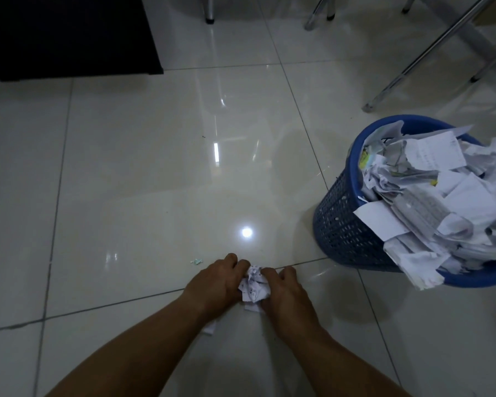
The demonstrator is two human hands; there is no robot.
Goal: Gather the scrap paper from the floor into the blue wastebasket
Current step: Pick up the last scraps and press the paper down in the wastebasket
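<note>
1. One pale green scrap [196, 261] lies on the floor [155, 196], just left of the left hand.
2. Left hand [215, 285]: fingers curled, gripping the left side of the scrap paper wad.
3. Scrap paper wad [254, 286]: crumpled, pressed between both hands.
4. Right hand [284, 290]: fingers curled, gripping the wad's right side.
5. Blue wastebasket [338, 224]: right of and beyond the right hand, well apart from it. Loose paper [441, 196] overflows its rim.
</note>
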